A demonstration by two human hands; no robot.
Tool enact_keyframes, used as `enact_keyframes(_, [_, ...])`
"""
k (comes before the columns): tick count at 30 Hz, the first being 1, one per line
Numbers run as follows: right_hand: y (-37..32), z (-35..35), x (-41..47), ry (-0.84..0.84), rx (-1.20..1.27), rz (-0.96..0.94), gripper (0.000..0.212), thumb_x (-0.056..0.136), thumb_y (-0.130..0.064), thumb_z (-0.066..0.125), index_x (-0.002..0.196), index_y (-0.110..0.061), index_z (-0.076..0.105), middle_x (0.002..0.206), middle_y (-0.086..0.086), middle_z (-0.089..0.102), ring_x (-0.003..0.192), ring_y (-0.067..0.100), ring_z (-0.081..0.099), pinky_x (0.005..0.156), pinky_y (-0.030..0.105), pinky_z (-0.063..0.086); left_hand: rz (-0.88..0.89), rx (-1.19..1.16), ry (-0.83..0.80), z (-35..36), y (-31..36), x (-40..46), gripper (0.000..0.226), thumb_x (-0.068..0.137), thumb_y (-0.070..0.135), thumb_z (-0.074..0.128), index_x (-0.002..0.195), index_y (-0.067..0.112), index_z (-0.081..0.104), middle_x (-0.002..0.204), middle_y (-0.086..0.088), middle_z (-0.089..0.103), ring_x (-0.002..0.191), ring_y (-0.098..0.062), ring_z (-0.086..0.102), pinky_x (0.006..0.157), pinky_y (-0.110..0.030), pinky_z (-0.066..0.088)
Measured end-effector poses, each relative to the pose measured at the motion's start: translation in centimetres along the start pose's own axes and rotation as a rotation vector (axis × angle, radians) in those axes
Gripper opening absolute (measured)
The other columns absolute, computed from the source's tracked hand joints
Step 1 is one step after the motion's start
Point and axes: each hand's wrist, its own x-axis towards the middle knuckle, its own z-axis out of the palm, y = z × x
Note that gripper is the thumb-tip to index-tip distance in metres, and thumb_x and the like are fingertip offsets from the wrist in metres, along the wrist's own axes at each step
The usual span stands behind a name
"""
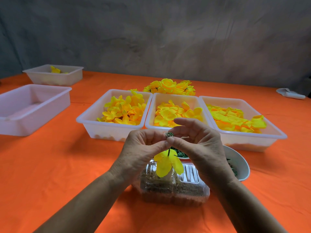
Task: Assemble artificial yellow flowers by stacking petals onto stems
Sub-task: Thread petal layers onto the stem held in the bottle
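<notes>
Stem (168, 151) sits pinched between both hands above the clear box (175, 190). Left hand (141, 148) grips it; right hand (198, 142) pinches the green cap (169, 134), other fingers spread. Petals (166, 163) hang loose below; a slack grip risks them sliding off.

Three petal trays (175, 98) sit abreast, finished flowers (169, 86) behind (two trays (33, 105) left).

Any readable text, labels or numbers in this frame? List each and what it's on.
None. No print or label shows on the three white trays of yellow petals, the two other white trays at left, the clear plastic container, the white bowl or the orange tablecloth. The white object at far right is too blurred to tell.
</notes>
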Motion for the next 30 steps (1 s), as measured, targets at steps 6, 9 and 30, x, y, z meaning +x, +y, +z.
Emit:
enact_keyframes(6, [-0.3, -0.1, -0.1, -0.002, -0.065, -0.025, 0.039, 0.071, 0.004, 0.076, 0.098, -0.021, 0.066, 0.082, 0.005, 0.072, 0.073, 0.019, 0.067, 0.069, 0.031, 0.056, 0.000, 0.006, 0.009, 0.0, -0.2, 0.2, 0.016, 0.064, 0.019, 0.073, 0.075, 0.008, 0.072, 0.070, -0.001, 0.072, 0.067, -0.006, 0.067, 0.062, -0.013, 0.049])
enact_keyframes(9, [-0.3, -0.1, -0.1, -0.011, -0.082, -0.025, 0.039, 0.071, 0.002, 0.077, 0.100, -0.021, 0.065, 0.083, 0.005, 0.072, 0.076, 0.023, 0.069, 0.071, 0.033, 0.057, -0.004, 0.023, 0.020, -0.2, -0.4, 0.2, 0.021, 0.063, 0.022, 0.074, 0.077, 0.006, 0.072, 0.072, -0.003, 0.073, 0.069, -0.008, 0.068, 0.064, -0.015, 0.050])
enact_keyframes(30, [0.6, -0.5, -0.3, -0.033, -0.153, 0.041, 0.036, 0.059, -0.028, 0.080, 0.093, -0.026, 0.068, 0.083, 0.000, 0.073, 0.081, 0.017, 0.070, 0.076, 0.039, 0.058, -0.034, 0.168, 0.081, -1.0, -1.3, 0.0, 0.012, 0.079, 0.002, 0.069, 0.075, 0.013, 0.072, 0.078, -0.008, 0.072, 0.075, -0.013, 0.066, 0.071, -0.021, 0.052])
